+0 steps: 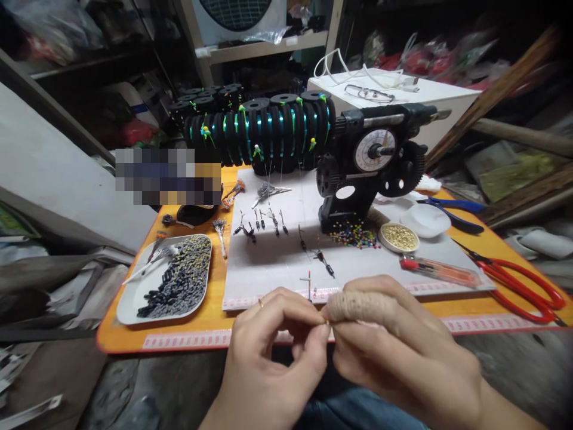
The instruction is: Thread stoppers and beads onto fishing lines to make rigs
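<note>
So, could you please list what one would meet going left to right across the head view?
White rounded tray, bare left hand, heap of tiny multicoloured pieces, round white dish of gold pieces, red-handled scissors.

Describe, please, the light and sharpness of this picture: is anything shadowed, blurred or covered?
In the head view: soft shadow crosses the white board below the black spools; pixel blocks cover a patch at left; the dial has markings too soft to read; the upper right corner falls dark; the tiny piece between left hand and right hand is too small to identify.
</note>
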A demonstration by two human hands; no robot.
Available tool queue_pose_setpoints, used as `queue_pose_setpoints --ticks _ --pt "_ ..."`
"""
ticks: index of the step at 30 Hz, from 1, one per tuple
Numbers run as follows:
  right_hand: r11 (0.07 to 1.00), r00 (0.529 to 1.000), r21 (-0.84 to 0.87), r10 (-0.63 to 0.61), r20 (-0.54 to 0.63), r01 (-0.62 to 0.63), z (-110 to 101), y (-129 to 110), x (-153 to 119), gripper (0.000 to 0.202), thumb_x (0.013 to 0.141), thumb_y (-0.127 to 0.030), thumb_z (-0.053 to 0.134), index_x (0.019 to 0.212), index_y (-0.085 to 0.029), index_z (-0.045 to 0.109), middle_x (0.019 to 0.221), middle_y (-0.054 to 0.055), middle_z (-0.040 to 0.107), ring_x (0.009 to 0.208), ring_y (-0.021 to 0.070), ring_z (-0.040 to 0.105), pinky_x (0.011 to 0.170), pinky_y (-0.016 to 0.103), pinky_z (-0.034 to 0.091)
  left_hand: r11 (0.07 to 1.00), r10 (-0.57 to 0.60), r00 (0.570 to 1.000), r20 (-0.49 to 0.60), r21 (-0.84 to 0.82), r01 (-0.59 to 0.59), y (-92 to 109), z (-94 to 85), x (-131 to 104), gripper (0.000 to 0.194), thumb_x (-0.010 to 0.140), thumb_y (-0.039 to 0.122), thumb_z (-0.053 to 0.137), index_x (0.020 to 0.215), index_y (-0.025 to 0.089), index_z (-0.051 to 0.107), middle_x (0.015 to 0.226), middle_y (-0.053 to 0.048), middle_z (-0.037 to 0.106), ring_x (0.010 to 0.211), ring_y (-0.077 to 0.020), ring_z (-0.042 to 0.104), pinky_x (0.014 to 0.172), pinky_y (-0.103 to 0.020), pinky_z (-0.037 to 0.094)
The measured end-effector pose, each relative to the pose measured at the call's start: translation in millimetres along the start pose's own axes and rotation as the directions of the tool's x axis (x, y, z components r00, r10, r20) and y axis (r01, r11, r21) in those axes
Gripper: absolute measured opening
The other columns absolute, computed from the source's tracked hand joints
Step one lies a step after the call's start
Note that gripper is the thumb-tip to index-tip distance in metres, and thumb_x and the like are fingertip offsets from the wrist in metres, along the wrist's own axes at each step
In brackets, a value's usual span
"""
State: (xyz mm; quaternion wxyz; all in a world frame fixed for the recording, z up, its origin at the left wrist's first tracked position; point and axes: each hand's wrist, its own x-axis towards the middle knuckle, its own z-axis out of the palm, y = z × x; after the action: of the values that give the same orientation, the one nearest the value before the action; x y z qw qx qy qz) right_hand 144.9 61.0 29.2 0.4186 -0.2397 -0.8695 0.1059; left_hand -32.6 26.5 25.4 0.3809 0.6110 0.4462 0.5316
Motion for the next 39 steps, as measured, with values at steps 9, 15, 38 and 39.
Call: queue_pose_setpoints --ticks 9,15,38,39 --pt "0.989 0.999 0.14 0.035 0.023 -0.038 -1.9 7.4 10.0 0.015 0.087 -0.001 0.063 0.09 -0.016 0.061 0.087 0.005 0.068 0.085 0.0169 0.06 0.074 0.03 0.056 0.779 0.481 0.875 0.062 0.428 -0.458 -6.7 -0.6 5.5 0.021 0.083 -0.005 0.064 0.096 0.012 0.065 0.081 -0.006 0.072 0.074 -0.0122 0.069 0.072 -0.018 0.058" --pt "0.993 0.99 -0.067 -0.093 0.107 0.1 -1.0 13.2 0.2 0.016 0.096 -0.008 0.056 0.108 -0.015 0.063 0.103 0.013 0.073 0.093 0.0234 0.064 0.078 0.038 0.059 0.918 0.213 0.977 0.026 0.338 -0.209 -1.5 -2.1 5.6 0.021 0.08 -0.002 0.06 0.084 0.019 0.061 0.073 0.0 0.063 0.062 -0.0099 0.058 0.053 -0.017 0.048" --pt "0.93 0.937 0.23 0.322 -0.131 -0.287 16.5 -6.6 -5.1 0.022 0.083 -0.002 0.062 0.095 -0.02 0.066 0.094 0.006 0.064 0.091 0.0173 0.067 0.072 0.023 0.061 0.999 -0.036 0.98 -0.193 0.026 0.042 -6.4 11.8 -10.7 0.014 0.08 0.007 0.067 0.077 0.02 0.07 0.072 -0.002 0.066 0.064 -0.0134 0.06 0.052 -0.021 0.044" --pt "0.922 0.932 0.245 0.339 -0.13 -0.301 17.3 -6.6 -6.0 0.021 0.083 -0.003 0.062 0.094 -0.02 0.066 0.094 0.006 0.063 0.09 0.017 0.067 0.07 0.022 0.061 0.999 -0.026 0.981 -0.191 0.032 0.032 -7.4 11.1 -12.2 0.015 0.081 0.006 0.066 0.078 0.021 0.07 0.073 -0.002 0.067 0.066 -0.0139 0.062 0.053 -0.021 0.045"
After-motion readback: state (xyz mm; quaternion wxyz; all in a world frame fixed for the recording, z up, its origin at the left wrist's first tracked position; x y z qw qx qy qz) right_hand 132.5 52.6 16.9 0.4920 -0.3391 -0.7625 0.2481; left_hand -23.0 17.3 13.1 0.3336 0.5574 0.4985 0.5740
